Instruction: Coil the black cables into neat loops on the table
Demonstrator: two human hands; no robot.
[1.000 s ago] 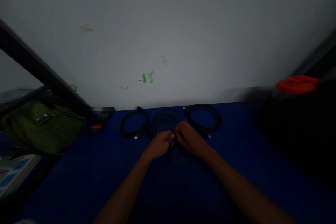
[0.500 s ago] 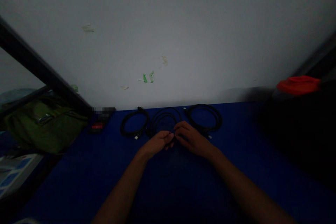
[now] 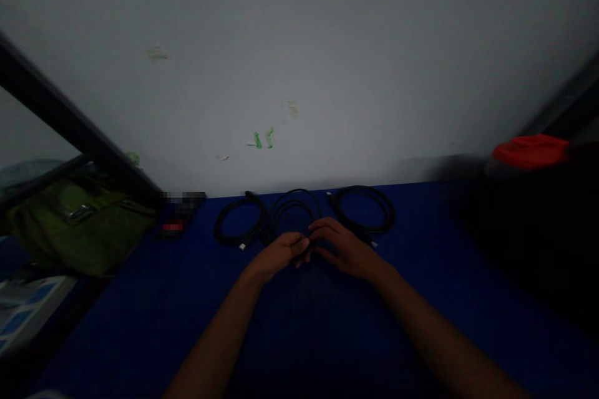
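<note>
Green bag, left edge of frame | red-orange lid, right side | pale wall, green tape scraps near centre

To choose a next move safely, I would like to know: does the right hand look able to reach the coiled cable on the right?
Probably yes. The right hand is close to the right coiled cable, and nothing visible lies between them, though its fingers are at the middle cable.

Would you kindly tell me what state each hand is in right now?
Left hand: closed, apparently pinching the middle black cable.
Right hand: fingers loosely curled close by; too dark to tell whether it grips.
</note>
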